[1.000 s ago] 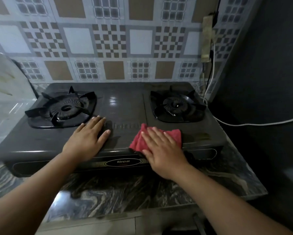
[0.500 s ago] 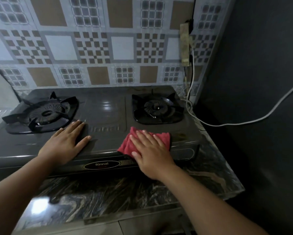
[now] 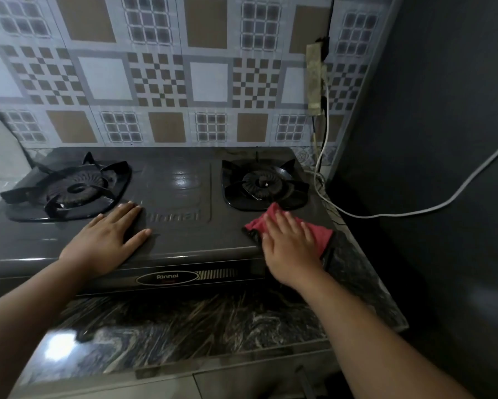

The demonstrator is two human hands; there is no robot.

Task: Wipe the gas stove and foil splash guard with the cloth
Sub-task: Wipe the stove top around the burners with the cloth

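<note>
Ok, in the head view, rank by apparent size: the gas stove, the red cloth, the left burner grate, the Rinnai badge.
1. gas stove
2. left burner grate
3. red cloth, though the right hand presses flat on it and hides much of it
4. Rinnai badge

A dark grey gas stove (image 3: 178,226), its glossy top catching pale highlights, carries two black burner grates (image 3: 66,188) and a black oval badge (image 3: 167,278) lettered in white. A red cloth (image 3: 324,234) lies at the front right corner of the stove. The wall covering (image 3: 155,82) behind shows a patchwork of light grey-blue squares, plain brown squares, white squares, brown-and-white checkerboards and small dark grid motifs. The countertop (image 3: 184,323) is black stone veined in white and tan. A white cable (image 3: 414,213) crosses the dark charcoal side wall (image 3: 443,110).
</note>
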